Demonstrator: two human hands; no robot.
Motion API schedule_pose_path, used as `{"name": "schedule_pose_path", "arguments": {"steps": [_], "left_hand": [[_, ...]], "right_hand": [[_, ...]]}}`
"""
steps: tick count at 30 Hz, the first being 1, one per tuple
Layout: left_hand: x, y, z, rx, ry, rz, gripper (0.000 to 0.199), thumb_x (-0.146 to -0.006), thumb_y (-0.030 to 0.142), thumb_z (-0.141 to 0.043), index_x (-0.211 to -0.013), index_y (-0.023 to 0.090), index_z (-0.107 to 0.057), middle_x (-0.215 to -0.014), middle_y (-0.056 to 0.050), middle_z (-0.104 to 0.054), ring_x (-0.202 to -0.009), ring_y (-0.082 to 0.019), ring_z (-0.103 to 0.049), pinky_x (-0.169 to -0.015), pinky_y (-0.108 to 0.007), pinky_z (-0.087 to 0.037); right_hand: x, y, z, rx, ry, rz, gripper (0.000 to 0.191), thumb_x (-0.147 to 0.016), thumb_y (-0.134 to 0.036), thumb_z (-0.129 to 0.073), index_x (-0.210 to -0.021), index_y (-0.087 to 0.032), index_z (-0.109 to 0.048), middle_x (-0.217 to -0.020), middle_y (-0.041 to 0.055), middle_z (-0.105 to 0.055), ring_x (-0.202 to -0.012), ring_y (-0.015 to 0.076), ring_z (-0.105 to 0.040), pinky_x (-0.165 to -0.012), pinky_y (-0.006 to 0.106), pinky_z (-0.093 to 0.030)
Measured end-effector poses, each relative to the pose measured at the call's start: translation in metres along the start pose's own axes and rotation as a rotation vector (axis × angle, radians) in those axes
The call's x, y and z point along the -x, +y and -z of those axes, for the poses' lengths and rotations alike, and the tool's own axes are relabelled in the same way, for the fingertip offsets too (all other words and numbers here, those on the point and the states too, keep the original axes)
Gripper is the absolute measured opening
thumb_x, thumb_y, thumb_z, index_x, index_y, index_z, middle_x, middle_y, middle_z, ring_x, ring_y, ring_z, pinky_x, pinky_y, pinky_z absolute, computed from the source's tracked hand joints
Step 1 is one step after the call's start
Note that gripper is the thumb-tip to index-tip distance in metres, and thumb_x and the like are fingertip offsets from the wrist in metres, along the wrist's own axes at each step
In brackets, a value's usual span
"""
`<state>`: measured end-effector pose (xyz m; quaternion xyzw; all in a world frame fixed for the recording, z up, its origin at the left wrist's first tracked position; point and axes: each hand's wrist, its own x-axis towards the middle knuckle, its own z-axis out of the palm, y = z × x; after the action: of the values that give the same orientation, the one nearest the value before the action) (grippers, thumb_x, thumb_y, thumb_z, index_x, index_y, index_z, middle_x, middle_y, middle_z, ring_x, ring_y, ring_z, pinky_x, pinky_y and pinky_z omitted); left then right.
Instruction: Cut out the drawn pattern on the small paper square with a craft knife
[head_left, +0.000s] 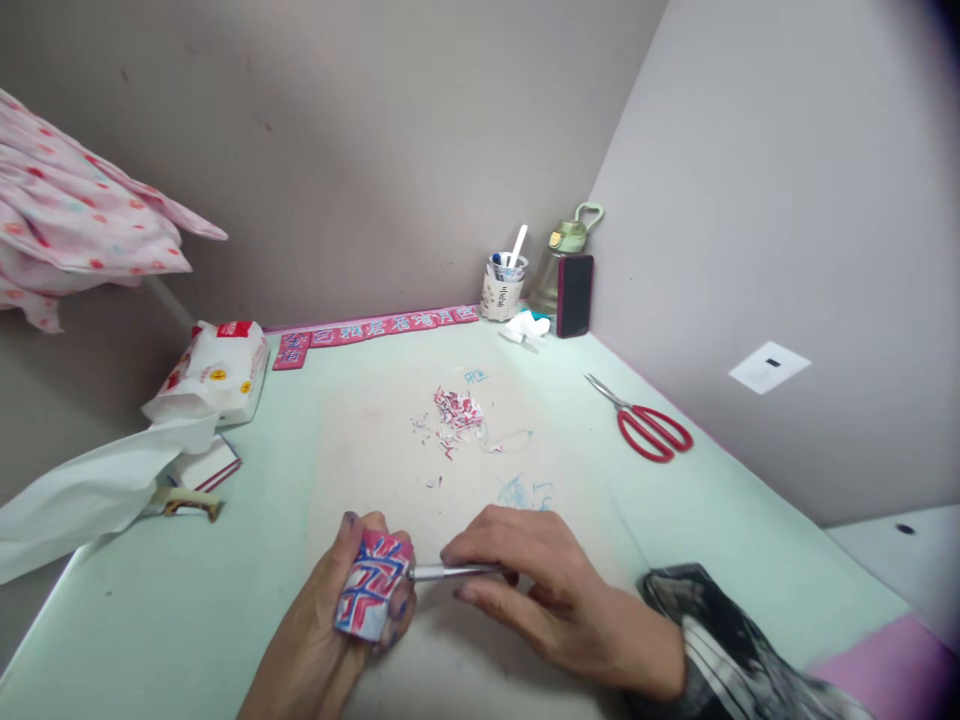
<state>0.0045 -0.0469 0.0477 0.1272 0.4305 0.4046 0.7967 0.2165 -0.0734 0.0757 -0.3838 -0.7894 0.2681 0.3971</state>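
My left hand (330, 610) is closed around a small block (373, 588) with a red, white and blue carved-looking pattern facing up. In my right hand (555, 590), between thumb and fingers, lies a slim metal tool (454, 572). The tool points left, and its tip end reaches the right edge of the block by my left fingers; the very tip is hidden. Dark smudges mark my left fingertips. Beyond my hands, red and white shavings (459, 412) lie in a pile on the beige work surface (360, 430), beside blue scribbles (517, 490).
Red-handled scissors (651, 430) lie at the right. Along the back stand a labelled jar (502, 290), a green-lidded bottle (546, 280) and a dark phone (575, 297), near a row of red character tiles (375, 328). A tissue pack (225, 375) sits at the left.
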Motion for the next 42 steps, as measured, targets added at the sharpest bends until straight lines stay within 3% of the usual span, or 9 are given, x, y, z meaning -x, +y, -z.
{"name": "schedule_pose_path", "arguments": {"steps": [4, 10, 23, 29, 36, 42], "left_hand": [[-0.0006, 0.0006, -0.0011, 0.012, -0.035, 0.021, 0.052, -0.062, 0.052, -0.095, -0.073, 0.02, -0.056, -0.064, 0.008, -0.052, -0.053, -0.007, -0.048, -0.053, -0.019, -0.048], [-0.0005, 0.0016, -0.0015, 0.019, -0.134, 0.04, 0.047, -0.074, 0.05, -0.089, -0.07, 0.02, -0.053, -0.062, 0.007, -0.05, -0.052, -0.007, -0.044, -0.053, -0.02, -0.046], [-0.0032, -0.0011, 0.006, 0.046, -0.211, 0.092, 0.042, -0.085, 0.053, -0.079, -0.075, 0.021, -0.054, -0.062, 0.007, -0.049, -0.05, -0.007, -0.044, -0.05, -0.019, -0.041], [0.0001, -0.0004, 0.0023, 0.061, -0.15, 0.131, 0.048, -0.073, 0.051, -0.09, -0.075, 0.022, -0.053, -0.063, 0.008, -0.047, -0.052, -0.008, -0.043, -0.053, -0.021, -0.043], [-0.0016, -0.0007, 0.0019, 0.05, -0.164, 0.13, 0.046, -0.075, 0.052, -0.088, -0.074, 0.021, -0.054, -0.06, 0.008, -0.049, -0.049, -0.007, -0.042, -0.051, -0.02, -0.042], [-0.0058, -0.0032, 0.0044, 0.079, -0.219, 0.141, 0.042, -0.085, 0.052, -0.079, -0.073, 0.021, -0.055, -0.059, 0.007, -0.048, -0.048, -0.007, -0.04, -0.048, -0.021, -0.037]], "right_hand": [[-0.0022, 0.003, 0.0006, 0.066, 0.033, 0.095, 0.017, -0.105, -0.021, -0.056, -0.11, -0.014, -0.07, -0.082, 0.0053, -0.068, -0.071, 0.0148, -0.057, -0.063, 0.028, -0.044], [-0.0026, 0.0021, 0.0012, 0.101, 0.024, 0.115, 0.014, -0.101, -0.015, -0.06, -0.107, -0.01, -0.072, -0.083, 0.0076, -0.071, -0.073, 0.0157, -0.058, -0.064, 0.028, -0.043], [-0.0029, 0.0005, 0.0018, 0.108, 0.046, 0.118, 0.014, -0.1, -0.012, -0.06, -0.105, -0.008, -0.072, -0.082, 0.0086, -0.07, -0.074, 0.0156, -0.058, -0.064, 0.028, -0.043], [-0.0022, 0.0009, 0.0011, 0.098, 0.054, 0.121, 0.013, -0.1, -0.011, -0.06, -0.105, -0.008, -0.072, -0.081, 0.0086, -0.071, -0.073, 0.0158, -0.058, -0.064, 0.029, -0.043], [-0.0025, 0.0001, 0.003, 0.097, 0.027, 0.1, 0.014, -0.1, -0.012, -0.06, -0.105, -0.008, -0.072, -0.081, 0.0078, -0.07, -0.072, 0.0154, -0.056, -0.064, 0.028, -0.042], [-0.0023, -0.0013, 0.0006, 0.113, 0.045, 0.096, 0.014, -0.101, -0.013, -0.058, -0.103, -0.009, -0.072, -0.082, 0.0076, -0.07, -0.072, 0.0152, -0.057, -0.064, 0.028, -0.043]]}}
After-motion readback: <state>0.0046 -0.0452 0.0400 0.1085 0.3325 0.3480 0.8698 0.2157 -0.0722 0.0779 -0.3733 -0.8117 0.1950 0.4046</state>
